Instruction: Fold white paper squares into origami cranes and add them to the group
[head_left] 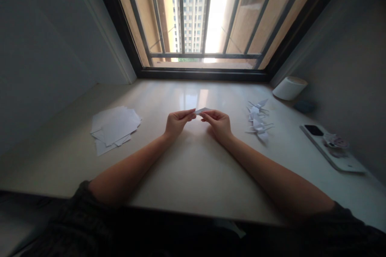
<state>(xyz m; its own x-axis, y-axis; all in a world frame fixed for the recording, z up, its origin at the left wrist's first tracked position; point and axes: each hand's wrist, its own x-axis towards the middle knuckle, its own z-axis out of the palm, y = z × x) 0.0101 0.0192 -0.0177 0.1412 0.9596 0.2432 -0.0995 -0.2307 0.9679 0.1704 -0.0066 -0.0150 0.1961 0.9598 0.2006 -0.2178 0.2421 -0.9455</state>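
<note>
A small folded piece of white paper (201,110) is held just above the pale sill (193,168) in the middle of the view. My left hand (177,121) pinches its left end between thumb and fingers. My right hand (217,123) pinches its right end the same way. Both forearms rest on the sill. The fold's shape is too small to make out.
A loose stack of white paper sheets (113,128) lies at the left. Several folded paper cranes (257,122) sit at the right. Further right lie a phone (331,148), a white roll (290,87) and a small dark object (304,106). A barred window (205,20) rises behind.
</note>
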